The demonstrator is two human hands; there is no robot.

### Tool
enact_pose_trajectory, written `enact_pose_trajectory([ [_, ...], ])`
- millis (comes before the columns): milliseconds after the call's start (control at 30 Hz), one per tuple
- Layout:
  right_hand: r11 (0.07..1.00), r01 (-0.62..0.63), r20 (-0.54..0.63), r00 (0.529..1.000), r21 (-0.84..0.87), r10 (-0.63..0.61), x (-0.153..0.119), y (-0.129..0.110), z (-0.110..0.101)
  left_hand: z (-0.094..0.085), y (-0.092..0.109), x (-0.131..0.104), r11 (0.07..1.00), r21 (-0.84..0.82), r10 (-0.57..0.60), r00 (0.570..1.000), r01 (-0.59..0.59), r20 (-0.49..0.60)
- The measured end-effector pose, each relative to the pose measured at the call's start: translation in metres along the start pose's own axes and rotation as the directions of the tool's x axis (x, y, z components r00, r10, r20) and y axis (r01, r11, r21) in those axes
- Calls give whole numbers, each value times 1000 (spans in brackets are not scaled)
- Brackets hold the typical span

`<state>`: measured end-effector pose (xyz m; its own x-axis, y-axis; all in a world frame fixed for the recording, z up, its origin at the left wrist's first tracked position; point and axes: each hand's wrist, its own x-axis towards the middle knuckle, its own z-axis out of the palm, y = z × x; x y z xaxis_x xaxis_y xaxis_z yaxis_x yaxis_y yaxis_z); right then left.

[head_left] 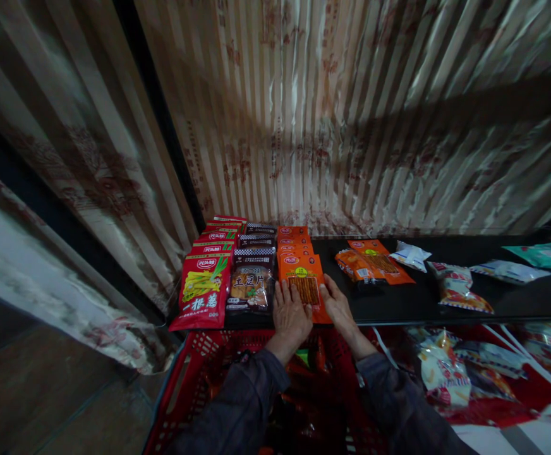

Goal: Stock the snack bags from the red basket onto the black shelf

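Observation:
An orange snack packet (314,268) with a picture of brown sticks lies at the front of a row of overlapping orange packets on the black shelf. My left hand (292,313) rests on its lower left part, fingers stretched out flat. Against the packet's right edge is my right hand (339,308), its thumb and fingers apart and not wrapped round anything. Left of this row stand black potato-slice packets (251,281), and beyond them red packets (204,284) with yellow strips pictured, both overlapping in rows.
Farther right on the shelf (384,306) lie loose orange packets (375,260), a small white packet (411,255), a red-and-white bag (458,287) and teal packets (545,254). A red basket (187,373) holding packets stands below, beside a red container with more bags (446,373). A curtain hangs behind.

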<state>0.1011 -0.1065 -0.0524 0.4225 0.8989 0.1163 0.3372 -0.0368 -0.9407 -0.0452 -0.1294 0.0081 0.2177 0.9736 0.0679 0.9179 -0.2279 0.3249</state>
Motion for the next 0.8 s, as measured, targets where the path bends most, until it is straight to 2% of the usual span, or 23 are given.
enact_pose_trajectory([
  [133,999,-34,-21,999,22,35,5,-4,-1,0,2,2,1000,-14,0,1000,0,-12],
  [267,998,-40,-22,999,39,41,9,-6,-2,-2,5,10,993,-83,-86,996,86,8],
  [467,998,-61,41,997,29,60,10,-12,2,4,5,21,979,-154,-128,991,132,32],
  [667,999,-22,89,996,-47,26,9,-15,1,17,2,21,970,-197,-153,988,145,-28],
  [800,991,-1,49,999,-131,8,13,-15,2,17,3,24,968,-208,-161,984,143,-73],
])
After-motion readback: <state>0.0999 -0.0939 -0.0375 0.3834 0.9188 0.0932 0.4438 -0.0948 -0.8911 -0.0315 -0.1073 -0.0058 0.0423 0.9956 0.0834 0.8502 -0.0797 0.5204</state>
